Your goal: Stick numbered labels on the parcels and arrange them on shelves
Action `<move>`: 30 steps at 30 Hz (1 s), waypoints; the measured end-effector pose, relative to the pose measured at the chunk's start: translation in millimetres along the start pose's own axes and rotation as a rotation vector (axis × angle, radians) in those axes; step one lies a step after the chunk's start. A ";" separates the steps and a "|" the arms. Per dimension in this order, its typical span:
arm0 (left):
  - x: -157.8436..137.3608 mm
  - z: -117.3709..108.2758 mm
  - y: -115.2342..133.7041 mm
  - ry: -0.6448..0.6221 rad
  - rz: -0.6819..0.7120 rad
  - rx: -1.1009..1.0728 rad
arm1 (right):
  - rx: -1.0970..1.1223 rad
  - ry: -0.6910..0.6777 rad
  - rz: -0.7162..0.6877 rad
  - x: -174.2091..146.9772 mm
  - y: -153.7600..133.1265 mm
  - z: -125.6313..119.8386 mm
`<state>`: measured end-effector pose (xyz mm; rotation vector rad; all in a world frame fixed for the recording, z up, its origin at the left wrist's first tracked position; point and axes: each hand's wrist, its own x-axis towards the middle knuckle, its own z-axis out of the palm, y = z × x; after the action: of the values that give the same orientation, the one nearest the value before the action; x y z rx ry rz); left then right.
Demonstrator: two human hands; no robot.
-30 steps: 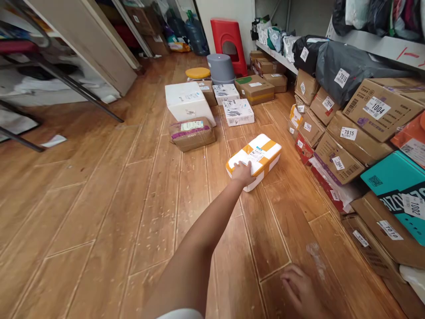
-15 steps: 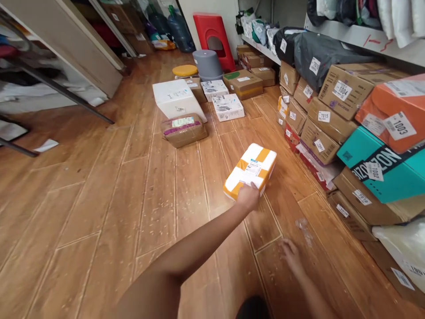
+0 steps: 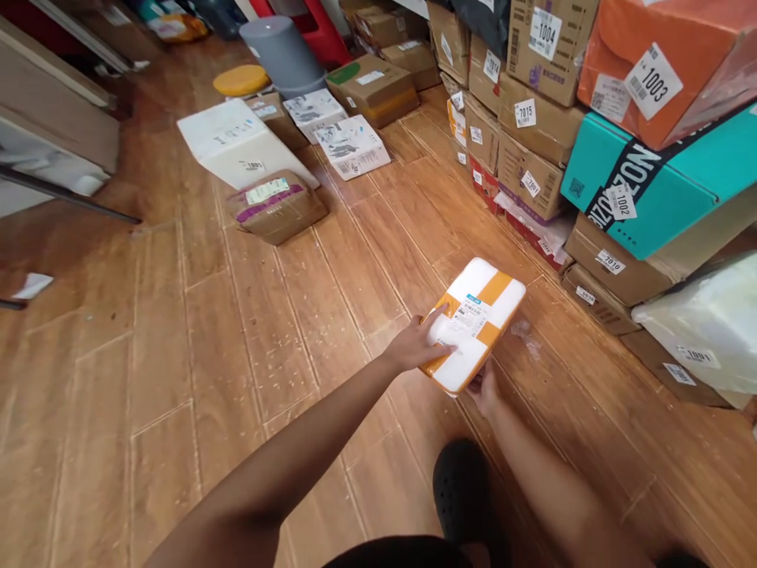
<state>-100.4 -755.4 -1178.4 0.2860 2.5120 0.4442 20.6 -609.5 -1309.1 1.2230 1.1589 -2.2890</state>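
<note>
A white foam parcel (image 3: 467,371) bound with crossing orange tape is held in front of me, its printed shipping label (image 3: 469,317) facing up. At its near left side my left hand (image 3: 417,344) grips the edge, with fingers lying over the top beside the label. My right hand (image 3: 486,388) is closed on the near right edge from below, and some of its fingers are hidden under the parcel. A scrap of clear plastic (image 3: 526,338) lies on the floor just beyond the parcel.
Numbered boxes are stacked along the right, including a teal box (image 3: 656,189) and an orange box (image 3: 680,63). Ahead lie a brown taped parcel (image 3: 281,211), a white box (image 3: 236,142), a grey bin (image 3: 284,51) and a yellow lid (image 3: 240,80). My dark clog (image 3: 464,489) is below.
The foam parcel has come nearer and up off the floor. My right hand has moved from empty air to its right edge, and my left hand has shifted to its left side.
</note>
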 end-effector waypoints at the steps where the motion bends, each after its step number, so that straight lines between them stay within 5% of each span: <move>1: 3.1 2.4 -3.8 0.040 -0.010 -0.019 | -0.006 0.004 -0.017 -0.7 -4.1 -0.6; 5: 10.0 12.2 -10.8 0.223 -0.111 -0.311 | -0.055 0.045 -0.167 -6.1 -30.8 -6.3; 9: 13.5 22.8 -11.1 0.266 -0.154 -0.475 | -0.099 0.116 -0.352 -21.2 -61.6 -11.4; 15: 15.0 39.7 -11.9 0.310 -0.157 -0.614 | -0.123 -0.014 -0.591 -43.3 -77.5 -16.0; 30: -11.6 53.8 -14.2 0.354 -0.176 -0.628 | -0.164 -0.061 -0.646 -54.4 -50.6 -27.5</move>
<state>-61.9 -758.4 -1220.2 -0.2779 2.5353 1.2556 38.8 -562.2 -1248.2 0.7820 1.8862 -2.5569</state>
